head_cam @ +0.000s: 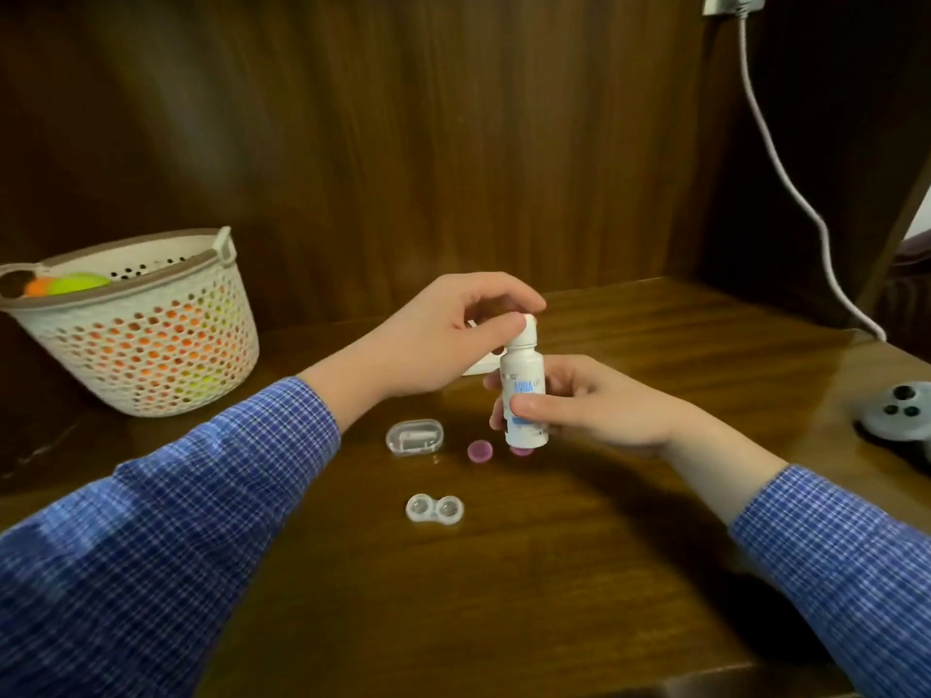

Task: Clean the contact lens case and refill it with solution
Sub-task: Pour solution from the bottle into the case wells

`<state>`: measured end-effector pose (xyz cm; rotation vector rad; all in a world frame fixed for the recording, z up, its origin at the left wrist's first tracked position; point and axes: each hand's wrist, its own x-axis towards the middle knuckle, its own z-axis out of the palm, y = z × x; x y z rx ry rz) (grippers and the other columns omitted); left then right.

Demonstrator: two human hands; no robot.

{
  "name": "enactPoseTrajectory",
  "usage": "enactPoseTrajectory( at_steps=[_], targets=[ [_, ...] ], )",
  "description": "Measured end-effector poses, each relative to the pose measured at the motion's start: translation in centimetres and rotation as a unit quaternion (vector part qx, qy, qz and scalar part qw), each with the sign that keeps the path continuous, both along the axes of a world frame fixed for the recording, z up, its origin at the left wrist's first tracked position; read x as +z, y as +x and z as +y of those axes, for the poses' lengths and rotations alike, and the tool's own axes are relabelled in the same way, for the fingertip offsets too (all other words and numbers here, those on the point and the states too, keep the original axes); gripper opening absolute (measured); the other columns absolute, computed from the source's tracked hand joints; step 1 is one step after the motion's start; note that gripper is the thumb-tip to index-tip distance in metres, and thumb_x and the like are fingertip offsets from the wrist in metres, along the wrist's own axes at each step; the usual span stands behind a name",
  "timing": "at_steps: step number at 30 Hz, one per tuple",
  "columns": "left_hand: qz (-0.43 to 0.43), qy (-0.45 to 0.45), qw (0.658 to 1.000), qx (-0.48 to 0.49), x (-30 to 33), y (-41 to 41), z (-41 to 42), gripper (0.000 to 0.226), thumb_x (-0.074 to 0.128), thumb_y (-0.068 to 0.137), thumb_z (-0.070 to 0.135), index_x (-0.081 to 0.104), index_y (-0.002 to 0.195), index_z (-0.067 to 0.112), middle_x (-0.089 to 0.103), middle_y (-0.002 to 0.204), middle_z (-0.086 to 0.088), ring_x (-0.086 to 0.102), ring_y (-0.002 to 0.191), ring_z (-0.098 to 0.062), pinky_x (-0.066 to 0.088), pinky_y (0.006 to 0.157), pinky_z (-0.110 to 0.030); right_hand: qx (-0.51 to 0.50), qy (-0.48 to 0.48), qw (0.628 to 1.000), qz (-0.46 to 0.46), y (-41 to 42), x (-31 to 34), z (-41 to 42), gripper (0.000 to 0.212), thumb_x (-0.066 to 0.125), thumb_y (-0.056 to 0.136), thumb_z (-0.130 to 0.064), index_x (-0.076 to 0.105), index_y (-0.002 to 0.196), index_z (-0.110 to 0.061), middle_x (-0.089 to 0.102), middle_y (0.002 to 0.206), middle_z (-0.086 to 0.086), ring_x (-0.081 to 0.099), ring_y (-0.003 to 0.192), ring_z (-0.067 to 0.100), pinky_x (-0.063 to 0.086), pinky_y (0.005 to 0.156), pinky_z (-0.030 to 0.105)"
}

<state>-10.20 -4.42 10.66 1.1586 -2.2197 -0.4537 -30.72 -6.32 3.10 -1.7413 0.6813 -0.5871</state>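
Observation:
My right hand [589, 405] grips a small white solution bottle [524, 385] upright around its body, above the wooden table. My left hand [453, 335] pinches the bottle's white cap [529, 322] from above. The clear contact lens case [435, 508] lies open on the table in front, both wells uncovered. A purple lid [479, 450] lies beside the bottle's base, and a second purple lid [521, 450] shows partly under the bottle. A clear oval box [414, 435] sits to the left of the lids.
A perforated white basket [136, 335] with orange and green items stands at the left. A grey controller [902, 410] lies at the right edge. A white cable [786, 178] hangs down the wall at the right. A white object [481, 365] lies behind my hands.

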Motion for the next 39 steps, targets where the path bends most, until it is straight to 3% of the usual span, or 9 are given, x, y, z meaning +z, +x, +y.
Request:
enactPoseTrajectory(
  at_steps=[3,8,17,21,25,30,33,37,39],
  targets=[
    [0.017,-0.014,0.999,0.028,0.0,3.1,2.6,0.023,0.059,0.103,0.022,0.071,0.12,0.029,0.07,0.104,0.016,0.066,0.095,-0.007,0.056,0.076,-0.018,0.023,0.03,0.999,-0.021,2.1,-0.2,1.1,0.043,0.066,0.093,-0.041,0.061,0.129,-0.018,0.073,0.106,0.004,0.07,0.1,0.025,0.046,0.092,0.05],
    [0.091,-0.042,0.992,0.082,-2.4,7.0,5.7,0.027,0.066,0.098,0.018,0.072,0.124,0.024,0.072,0.105,0.008,0.07,0.095,-0.013,0.062,0.082,-0.029,0.038,0.076,0.992,-0.089,5.0,-1.0,1.9,0.03,0.059,0.101,-0.036,0.061,0.123,-0.016,0.063,0.091,0.006,0.057,0.078,0.016,0.043,0.067,0.027],
    [0.076,-0.076,0.989,0.098,-4.7,6.0,5.7,0.027,0.047,0.108,0.024,0.068,0.126,0.022,0.066,0.102,0.013,0.062,0.092,-0.006,0.05,0.074,-0.015,0.133,0.234,0.946,-0.179,5.4,-2.3,2.1,0.04,0.056,0.097,-0.046,0.064,0.111,-0.009,0.053,0.071,0.005,0.042,0.046,0.007,0.029,0.051,0.022],
    [0.043,-0.059,0.995,0.074,-5.1,5.1,5.0,0.026,0.039,0.109,0.023,0.066,0.11,0.021,0.065,0.09,-0.001,0.06,0.079,-0.019,0.048,0.069,-0.039,0.136,0.274,0.937,-0.166,4.4,-2.5,1.7,0.039,0.061,0.095,-0.045,0.07,0.108,-0.009,0.051,0.069,0.006,0.041,0.044,0.006,0.031,0.049,0.019],
    [0.072,-0.043,0.994,0.068,-6.1,4.6,4.6,0.032,0.035,0.107,0.027,0.066,0.107,0.021,0.066,0.092,-0.003,0.061,0.082,-0.021,0.049,0.072,-0.049,0.146,0.33,0.919,-0.16,3.5,-2.8,1.2,0.043,0.072,0.089,-0.046,0.069,0.106,-0.007,0.05,0.068,0.007,0.042,0.042,0.005,0.032,0.047,0.017],
    [0.137,-0.018,0.988,0.062,-7.4,4.1,4.5,0.034,0.034,0.105,0.033,0.067,0.104,0.024,0.066,0.089,-0.013,0.062,0.081,-0.037,0.051,0.064,-0.058,0.147,0.323,0.923,-0.146,3.3,-3.3,1.1,0.042,0.06,0.095,-0.045,0.065,0.105,-0.006,0.05,0.065,0.006,0.042,0.04,0.005,0.027,0.047,0.02],
    [0.172,-0.014,0.981,0.091,-8.3,3.7,4.8,0.034,0.031,0.099,0.045,0.064,0.097,0.038,0.063,0.086,0.0,0.061,0.077,-0.025,0.05,0.063,-0.053,0.156,0.325,0.922,-0.14,3.3,-3.4,1.3,0.041,0.062,0.094,-0.046,0.065,0.105,-0.007,0.049,0.066,0.006,0.044,0.041,0.005,0.029,0.046,0.02],
    [0.204,-0.001,0.973,0.105,-9.4,3.4,5.3,0.033,0.031,0.097,0.049,0.062,0.094,0.039,0.061,0.083,-0.001,0.061,0.076,-0.03,0.053,0.06,-0.055,0.173,0.327,0.92,-0.128,3.5,-3.5,1.6,0.045,0.071,0.09,-0.047,0.064,0.108,-0.006,0.05,0.066,0.006,0.045,0.041,0.005,0.034,0.045,0.018],
    [0.225,0.0,0.967,0.12,-9.6,3.3,5.4,0.029,0.034,0.096,0.045,0.061,0.089,0.037,0.061,0.073,0.006,0.057,0.062,-0.016,0.048,0.051,-0.042,0.174,0.326,0.921,-0.125,3.5,-3.4,1.7,0.046,0.071,0.09,-0.047,0.063,0.109,-0.006,0.05,0.066,0.006,0.045,0.041,0.005,0.031,0.045,0.019]
  ],
)
